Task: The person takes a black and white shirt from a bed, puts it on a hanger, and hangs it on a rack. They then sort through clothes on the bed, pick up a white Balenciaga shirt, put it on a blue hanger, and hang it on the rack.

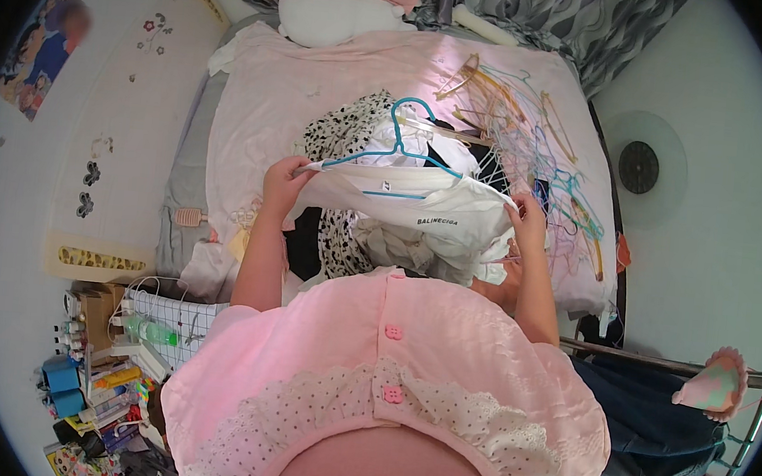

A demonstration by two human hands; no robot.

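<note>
A white T-shirt (465, 211) with small dark lettering on its chest hangs on a blue clothes hanger (399, 142), whose hook points away from me. At the left shoulder of the shirt, my left hand (284, 181) is closed on the fabric near the hanger's end. My right hand (528, 220) pinches the opposite shoulder, so the shirt is stretched between both hands. Beneath and behind it lies a pile of clothes, including a black-and-white spotted garment (340, 130). The shirt's lower part sags and is partly hidden.
Many loose hangers (547, 153) lie heaped on the right side of the pink bedsheet (262, 92). A pillow (338, 18) rests at the far end. A fan (639, 167) stands right of the bed; dark clothes (650, 420) hang on a rail (660, 362) at near right.
</note>
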